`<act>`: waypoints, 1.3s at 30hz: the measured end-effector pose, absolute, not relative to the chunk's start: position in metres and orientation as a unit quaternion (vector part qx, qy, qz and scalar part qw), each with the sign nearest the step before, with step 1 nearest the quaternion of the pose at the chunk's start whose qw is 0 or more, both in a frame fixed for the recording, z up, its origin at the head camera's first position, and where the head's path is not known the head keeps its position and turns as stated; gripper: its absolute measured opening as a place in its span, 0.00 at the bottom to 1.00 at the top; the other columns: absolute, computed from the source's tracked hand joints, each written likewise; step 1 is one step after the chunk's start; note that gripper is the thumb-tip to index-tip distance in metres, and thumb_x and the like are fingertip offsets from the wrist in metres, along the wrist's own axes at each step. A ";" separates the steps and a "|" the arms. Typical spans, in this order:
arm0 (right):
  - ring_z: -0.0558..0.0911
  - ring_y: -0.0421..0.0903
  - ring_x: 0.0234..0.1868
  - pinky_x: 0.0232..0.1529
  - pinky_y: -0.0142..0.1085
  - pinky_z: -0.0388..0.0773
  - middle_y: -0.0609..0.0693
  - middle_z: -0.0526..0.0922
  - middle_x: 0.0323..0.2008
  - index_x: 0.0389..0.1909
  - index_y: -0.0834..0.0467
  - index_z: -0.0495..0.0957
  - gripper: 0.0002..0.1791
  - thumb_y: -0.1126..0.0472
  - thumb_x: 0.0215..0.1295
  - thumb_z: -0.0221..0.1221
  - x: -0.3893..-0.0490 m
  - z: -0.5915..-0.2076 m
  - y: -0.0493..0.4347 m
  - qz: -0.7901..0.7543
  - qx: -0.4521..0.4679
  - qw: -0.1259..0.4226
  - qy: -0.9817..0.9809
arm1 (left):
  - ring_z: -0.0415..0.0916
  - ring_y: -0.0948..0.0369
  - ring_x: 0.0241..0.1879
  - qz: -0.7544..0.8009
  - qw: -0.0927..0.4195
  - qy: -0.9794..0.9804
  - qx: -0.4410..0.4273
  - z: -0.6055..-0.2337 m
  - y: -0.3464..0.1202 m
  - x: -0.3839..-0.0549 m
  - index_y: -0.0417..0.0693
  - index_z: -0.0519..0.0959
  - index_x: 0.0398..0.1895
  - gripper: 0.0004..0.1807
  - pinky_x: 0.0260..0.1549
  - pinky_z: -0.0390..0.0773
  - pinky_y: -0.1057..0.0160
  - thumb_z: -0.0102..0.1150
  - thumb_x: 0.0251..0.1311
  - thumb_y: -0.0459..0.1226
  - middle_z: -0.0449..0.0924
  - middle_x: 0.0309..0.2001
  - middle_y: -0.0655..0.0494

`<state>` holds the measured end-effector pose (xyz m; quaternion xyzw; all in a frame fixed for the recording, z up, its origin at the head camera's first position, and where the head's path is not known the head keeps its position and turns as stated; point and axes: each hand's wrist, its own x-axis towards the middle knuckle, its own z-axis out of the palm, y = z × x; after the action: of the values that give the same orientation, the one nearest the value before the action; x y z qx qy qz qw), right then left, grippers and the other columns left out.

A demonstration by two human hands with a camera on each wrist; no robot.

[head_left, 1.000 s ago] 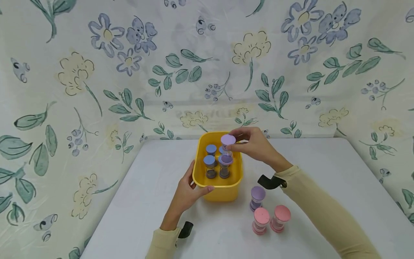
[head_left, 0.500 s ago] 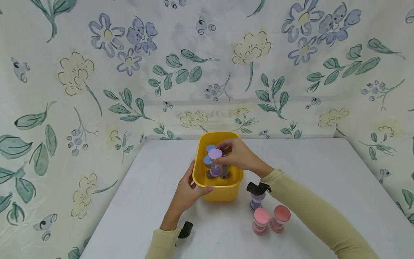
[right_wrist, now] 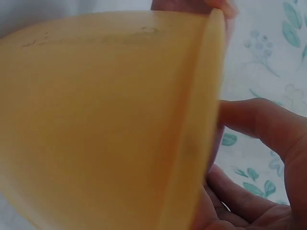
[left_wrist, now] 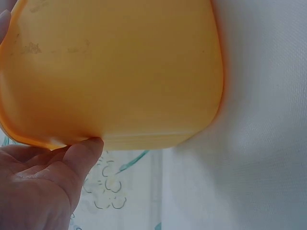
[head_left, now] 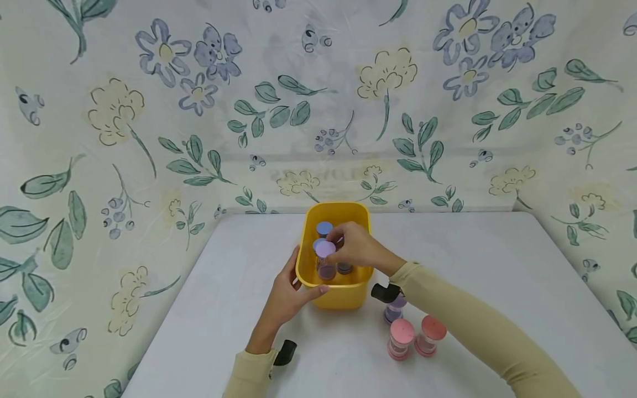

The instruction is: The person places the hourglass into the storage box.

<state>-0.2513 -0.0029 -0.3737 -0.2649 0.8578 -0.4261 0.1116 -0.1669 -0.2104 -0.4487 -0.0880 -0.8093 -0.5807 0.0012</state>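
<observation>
A purple-capped sand timer [head_left: 325, 249] is upright between the thumb and fingers of my right hand [head_left: 355, 246], low inside the yellow bin [head_left: 340, 299]. My left hand [head_left: 288, 298] grips the bin's front left corner, thumb along the front rim and fingers against the left side. Blue-capped sand timers [head_left: 324, 228] stand in the bin, partly covered by the right hand and the held timer. The left wrist view has my left fingers [left_wrist: 86, 155] pressed to the bin's wall. From the right wrist, the bin's wall [right_wrist: 105, 115] hides most of the held timer.
On the white table [head_left: 209, 309], right of the bin, stand another purple sand timer [head_left: 393, 314], partly under the right wrist's black strap [head_left: 385, 293], and two pink ones, a nearer-left timer [head_left: 401, 333] and its neighbour [head_left: 433, 329]. Floral sheeting [head_left: 348, 127] rises behind the table.
My right hand has carried the purple sand timer from above the bin's back right, leftward and toward me, then down into the bin's front left. The left hand has stayed on the bin.
</observation>
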 end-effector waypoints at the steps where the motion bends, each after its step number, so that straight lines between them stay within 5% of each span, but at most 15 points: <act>1: 0.86 0.45 0.39 0.43 0.32 0.89 0.54 0.89 0.41 0.44 0.64 0.85 0.19 0.61 0.52 0.76 -0.251 -0.374 -0.004 -0.421 -0.268 0.110 0.859 | 0.61 0.45 0.79 -0.581 0.001 -0.809 -0.087 -0.449 -0.211 -0.167 0.54 0.44 0.85 0.58 0.73 0.68 0.45 0.75 0.60 0.39 0.52 0.84 0.53; 11: 0.81 0.41 0.30 0.33 0.28 0.83 0.51 0.88 0.30 0.34 0.63 0.87 0.14 0.61 0.50 0.78 -0.251 -0.384 -0.015 -0.400 -0.280 0.112 0.866 | 0.62 0.44 0.78 -0.584 0.004 -0.807 -0.090 -0.450 -0.212 -0.166 0.55 0.44 0.85 0.58 0.73 0.68 0.44 0.74 0.60 0.38 0.53 0.83 0.53; 20: 0.79 0.43 0.30 0.32 0.28 0.82 0.51 0.87 0.30 0.40 0.64 0.88 0.14 0.64 0.54 0.76 -0.246 -0.389 -0.021 -0.382 -0.266 0.132 0.875 | 0.61 0.45 0.79 -0.582 0.001 -0.808 -0.090 -0.452 -0.212 -0.167 0.58 0.44 0.85 0.60 0.73 0.68 0.45 0.76 0.58 0.47 0.52 0.84 0.55; 39: 0.71 0.39 0.20 0.21 0.25 0.65 0.44 0.76 0.16 0.27 0.62 0.87 0.07 0.63 0.55 0.76 -0.247 -0.398 -0.033 -0.346 -0.273 0.113 0.891 | 0.60 0.46 0.80 -0.580 -0.001 -0.810 -0.081 -0.451 -0.212 -0.167 0.55 0.44 0.85 0.62 0.74 0.67 0.47 0.77 0.56 0.50 0.51 0.84 0.54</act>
<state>-0.2466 -0.0332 -0.3979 -0.2729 0.8906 -0.3458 0.1125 -0.1667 -0.2123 -0.4511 -0.0810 -0.8103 -0.5804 -0.0012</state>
